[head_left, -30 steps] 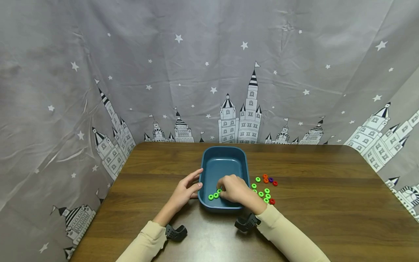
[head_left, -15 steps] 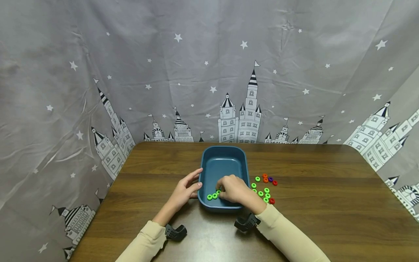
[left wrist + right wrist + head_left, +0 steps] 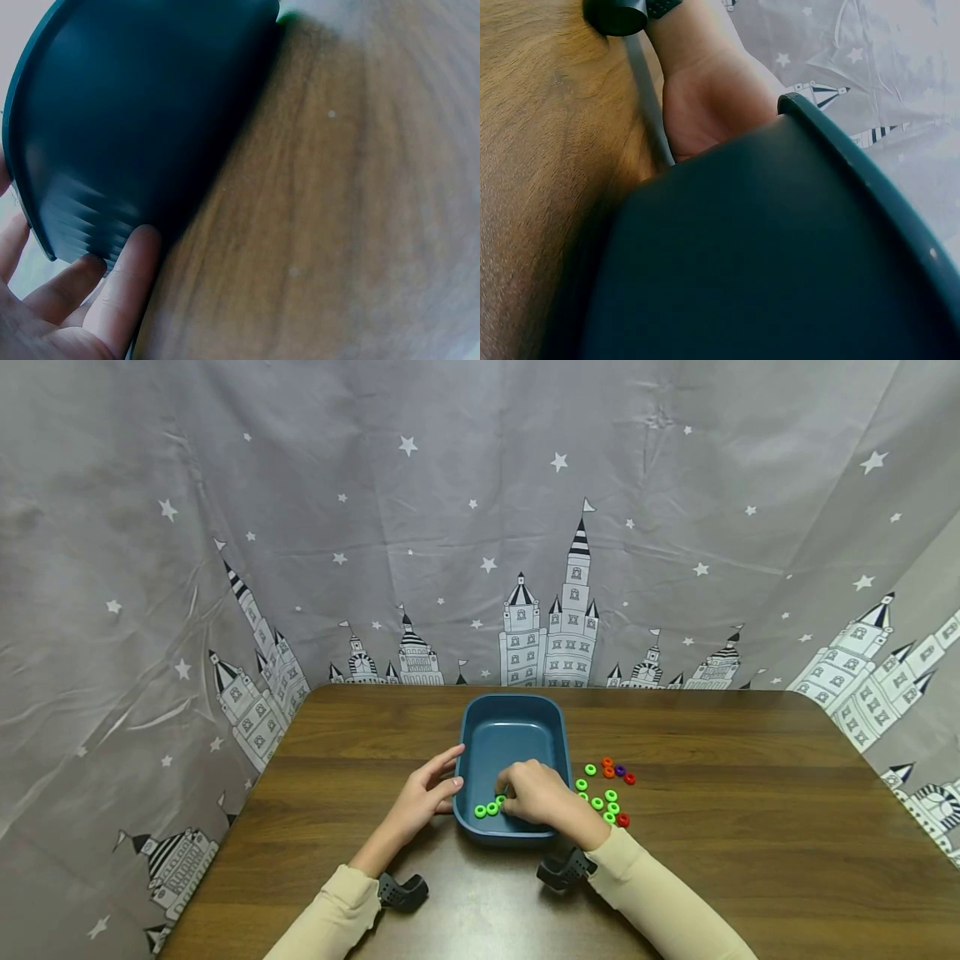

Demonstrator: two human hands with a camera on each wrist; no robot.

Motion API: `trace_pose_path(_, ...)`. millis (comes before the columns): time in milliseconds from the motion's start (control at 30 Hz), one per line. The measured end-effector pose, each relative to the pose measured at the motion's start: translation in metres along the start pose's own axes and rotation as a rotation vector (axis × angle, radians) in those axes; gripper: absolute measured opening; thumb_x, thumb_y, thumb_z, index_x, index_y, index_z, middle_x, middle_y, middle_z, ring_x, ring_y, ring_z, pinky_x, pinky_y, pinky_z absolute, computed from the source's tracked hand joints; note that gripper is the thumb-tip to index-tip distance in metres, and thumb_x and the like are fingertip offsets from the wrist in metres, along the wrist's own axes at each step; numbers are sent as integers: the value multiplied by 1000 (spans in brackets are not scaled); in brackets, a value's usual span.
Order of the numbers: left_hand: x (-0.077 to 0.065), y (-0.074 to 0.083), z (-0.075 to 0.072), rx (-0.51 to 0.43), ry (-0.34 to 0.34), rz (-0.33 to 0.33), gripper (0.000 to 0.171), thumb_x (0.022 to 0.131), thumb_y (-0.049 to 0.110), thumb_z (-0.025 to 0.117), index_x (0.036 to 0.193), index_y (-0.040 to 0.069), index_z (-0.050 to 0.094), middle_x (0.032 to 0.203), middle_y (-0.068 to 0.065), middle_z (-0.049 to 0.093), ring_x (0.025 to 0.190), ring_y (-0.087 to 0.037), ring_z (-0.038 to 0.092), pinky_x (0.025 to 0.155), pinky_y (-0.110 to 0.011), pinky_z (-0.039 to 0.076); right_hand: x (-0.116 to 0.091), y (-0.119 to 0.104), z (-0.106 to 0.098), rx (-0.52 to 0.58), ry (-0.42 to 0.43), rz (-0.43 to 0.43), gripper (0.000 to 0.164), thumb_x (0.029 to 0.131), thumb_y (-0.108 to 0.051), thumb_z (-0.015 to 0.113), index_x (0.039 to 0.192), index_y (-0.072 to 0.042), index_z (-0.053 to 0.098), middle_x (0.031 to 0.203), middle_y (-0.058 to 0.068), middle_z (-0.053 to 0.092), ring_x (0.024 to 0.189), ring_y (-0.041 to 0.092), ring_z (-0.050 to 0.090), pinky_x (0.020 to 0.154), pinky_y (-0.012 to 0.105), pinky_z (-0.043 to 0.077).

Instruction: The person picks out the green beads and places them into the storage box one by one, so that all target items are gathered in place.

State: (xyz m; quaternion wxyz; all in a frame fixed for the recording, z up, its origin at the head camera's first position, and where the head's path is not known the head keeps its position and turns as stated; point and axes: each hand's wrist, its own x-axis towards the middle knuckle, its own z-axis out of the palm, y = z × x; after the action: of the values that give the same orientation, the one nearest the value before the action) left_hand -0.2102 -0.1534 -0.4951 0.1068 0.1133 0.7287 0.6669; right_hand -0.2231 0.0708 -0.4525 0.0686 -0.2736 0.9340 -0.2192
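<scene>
A dark blue rectangular tray (image 3: pixel 513 699) sits on the table in the head view. My left hand (image 3: pixel 422 792) rests along its left side, thumb and fingers fairly straight against the wall; the left wrist view shows those fingers (image 3: pixel 135 277) touching the tray's outside. Inside the tray, my right hand (image 3: pixel 536 792) is bent downward, its thumb and forefinger pinching a small green ring (image 3: pixel 500 800). Two more green rings (image 3: pixel 481 812) lie in line with it at the near left. In the right wrist view the tray wall (image 3: pixel 720 247) hides the right fingertips.
Right of the tray lie several loose green rings (image 3: pixel 597 803), orange rings (image 3: pixel 608 772), a purple ring (image 3: pixel 620 771) and red rings (image 3: pixel 630 779). The wooden table (image 3: pixel 735 777) ends at a grey curtain (image 3: pixel 420 552) printed with castles.
The green rings in the tray slid very slightly left between one second and half a second ago. Both hands and the tray have stayed almost still.
</scene>
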Motion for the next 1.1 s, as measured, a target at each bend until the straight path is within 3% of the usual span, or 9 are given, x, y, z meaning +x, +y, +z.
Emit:
trace_pose_path(467, 0, 0, 0, 9, 3, -1, 56, 104, 12, 55, 157, 7, 37, 154, -33, 41, 124, -40, 60, 83, -37, 65, 0, 0, -1, -2, 8, -5, 12, 81, -9, 80, 93, -8, 79, 71, -2, 68, 66, 10, 56, 58, 29, 49)
trace_pose_path(667, 0, -1, 0, 12, 7, -3, 56, 104, 13, 55, 157, 8, 38, 154, -33, 42, 122, -39, 62, 83, -37, 65, -3, 2, -11, 27, 32, -27, 13, 85, -11, 79, 97, -8, 78, 77, 1, 71, 67, 9, 58, 58, 27, 49)
trace_pose_path(933, 1, -1, 0, 7, 10, 1, 56, 104, 12, 56, 157, 7, 39, 154, -33, 41, 120, -38, 63, 82, -37, 65, -13, 16, -45, 86, 211, -48, 18, 86, -11, 78, 103, -5, 78, 83, 3, 76, 71, 10, 63, 60, 23, 51)
trace_pose_path(1100, 1, -1, 0, 5, 9, 3, 56, 103, 12, 56, 157, 8, 39, 154, -33, 41, 119, -38, 64, 82, -37, 65, -21, 36, -63, 127, 312, 9, 17, 89, -12, 74, 103, -4, 77, 82, 3, 74, 70, 10, 62, 60, 23, 51)
